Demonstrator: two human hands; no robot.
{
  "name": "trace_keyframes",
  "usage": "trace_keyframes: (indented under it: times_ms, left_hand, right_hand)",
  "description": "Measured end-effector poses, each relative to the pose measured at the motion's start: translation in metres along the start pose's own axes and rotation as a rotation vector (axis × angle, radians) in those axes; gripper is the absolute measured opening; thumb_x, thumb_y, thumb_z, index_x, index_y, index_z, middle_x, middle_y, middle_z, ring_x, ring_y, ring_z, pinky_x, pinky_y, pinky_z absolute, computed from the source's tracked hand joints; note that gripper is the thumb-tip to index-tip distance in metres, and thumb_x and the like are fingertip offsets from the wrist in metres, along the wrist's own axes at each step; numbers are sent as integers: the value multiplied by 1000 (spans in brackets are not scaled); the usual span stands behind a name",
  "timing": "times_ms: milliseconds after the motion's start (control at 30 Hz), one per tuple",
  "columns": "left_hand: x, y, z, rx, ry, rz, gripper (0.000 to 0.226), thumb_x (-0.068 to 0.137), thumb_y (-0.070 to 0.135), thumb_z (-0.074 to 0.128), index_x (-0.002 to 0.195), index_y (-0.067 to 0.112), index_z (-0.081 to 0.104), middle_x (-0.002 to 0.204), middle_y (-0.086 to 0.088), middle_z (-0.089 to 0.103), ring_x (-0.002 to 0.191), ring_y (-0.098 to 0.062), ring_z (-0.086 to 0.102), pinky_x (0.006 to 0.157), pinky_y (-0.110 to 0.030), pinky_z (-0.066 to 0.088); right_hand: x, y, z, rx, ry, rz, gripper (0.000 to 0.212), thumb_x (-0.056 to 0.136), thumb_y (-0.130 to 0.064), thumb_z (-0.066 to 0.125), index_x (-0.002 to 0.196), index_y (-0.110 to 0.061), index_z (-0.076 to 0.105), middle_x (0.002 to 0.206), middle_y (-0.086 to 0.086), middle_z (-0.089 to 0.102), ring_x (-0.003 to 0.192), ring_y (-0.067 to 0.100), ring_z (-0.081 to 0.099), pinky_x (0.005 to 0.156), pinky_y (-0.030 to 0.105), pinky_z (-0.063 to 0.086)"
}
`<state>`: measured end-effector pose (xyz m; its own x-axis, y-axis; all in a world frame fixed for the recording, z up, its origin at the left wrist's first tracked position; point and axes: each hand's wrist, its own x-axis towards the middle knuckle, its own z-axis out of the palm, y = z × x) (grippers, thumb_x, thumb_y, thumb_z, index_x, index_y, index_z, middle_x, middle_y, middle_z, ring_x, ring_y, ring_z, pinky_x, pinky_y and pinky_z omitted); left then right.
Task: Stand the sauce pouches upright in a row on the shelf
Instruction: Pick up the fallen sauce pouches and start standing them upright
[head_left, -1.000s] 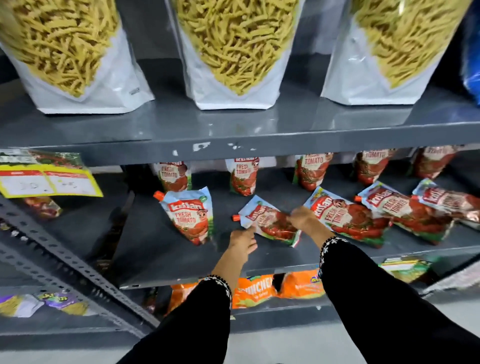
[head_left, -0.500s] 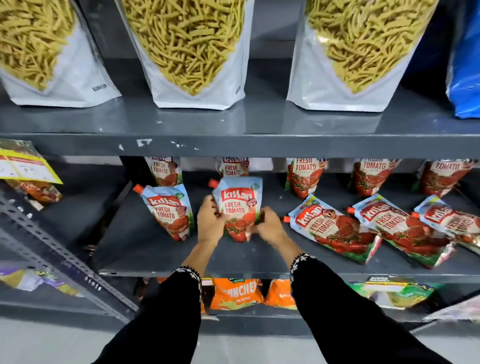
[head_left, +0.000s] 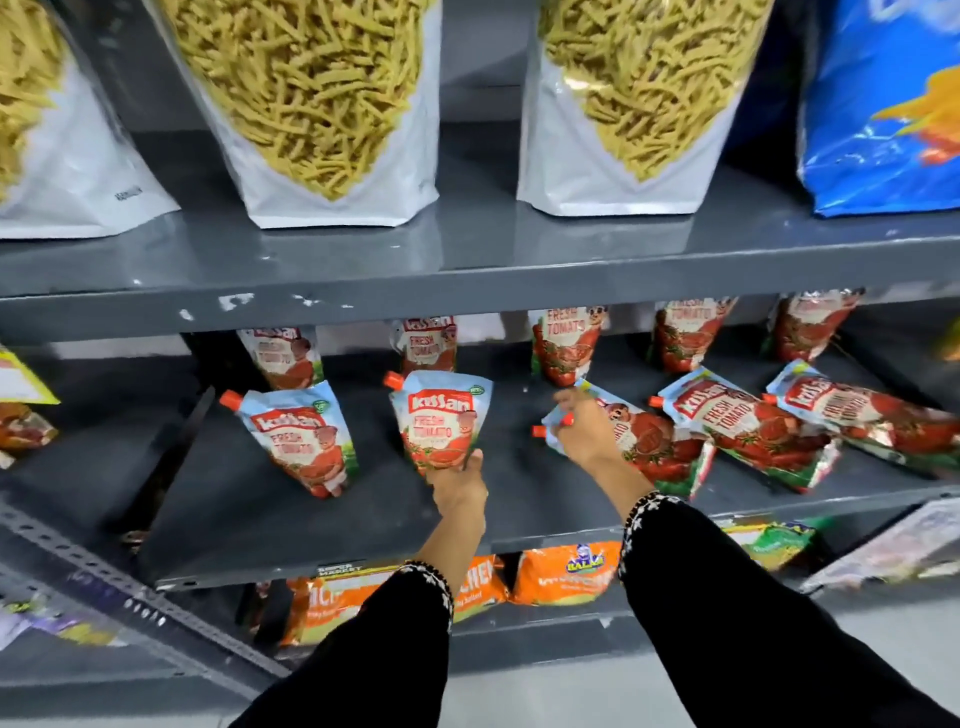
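Tomato sauce pouches with orange caps sit on the grey middle shelf (head_left: 332, 525). In the front row, one pouch (head_left: 304, 439) stands upright at the left. A second upright pouch (head_left: 440, 421) stands beside it, and my left hand (head_left: 460, 486) grips its bottom edge. My right hand (head_left: 579, 423) is closed on the top of a third pouch (head_left: 649, 441), which lies flat near its cap. Two more pouches (head_left: 748, 426) (head_left: 872, 415) lie flat further right. Behind, a back row of several pouches (head_left: 566, 343) stands upright.
The shelf above carries big white bags of yellow snack sticks (head_left: 322, 104) and a blue bag (head_left: 883, 104). Orange snack packs (head_left: 566, 571) lie on the shelf below. A yellow price tag (head_left: 21, 379) hangs at the left. A slotted metal upright (head_left: 140, 608) runs diagonally at lower left.
Both hands were setting the second pouch upright. Now my right hand has left it and moved right onto the flat third pouch, while my left hand has dropped to the second pouch's base.
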<state>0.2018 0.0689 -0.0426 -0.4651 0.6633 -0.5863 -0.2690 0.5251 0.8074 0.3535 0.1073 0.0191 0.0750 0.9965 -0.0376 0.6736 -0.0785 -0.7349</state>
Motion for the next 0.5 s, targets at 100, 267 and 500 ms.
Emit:
trace_keyframes:
  times_ms: [100,267,500]
  left_hand:
    - [-7,-1,37,-52,-103,-83,57,82,40,63,122,0,55,101,-25,67,90,-39,67,84,-43,56]
    - [-38,6,99,-71,-265,-168,46,87,32,63,117,-1,55,76,-12,53,57,-18,52,55,-30,46]
    - [-38,-9,158,-14,-81,-130,40,84,17,64,117,-5,59,120,-25,65,89,-33,64,83,-45,55]
  right_hand:
    - [5,27,-43,-190,98,17,40,82,-2,54,122,-2,54,125,21,60,118,34,56,97,34,44]
    - [25,79,-97,-323,15,227,39,87,-18,54,120,2,56,127,24,59,119,38,55,96,39,44]
    - [61,128,-127,64,-354,381,25,69,-26,73,78,-3,71,81,11,70,74,25,64,63,29,48]
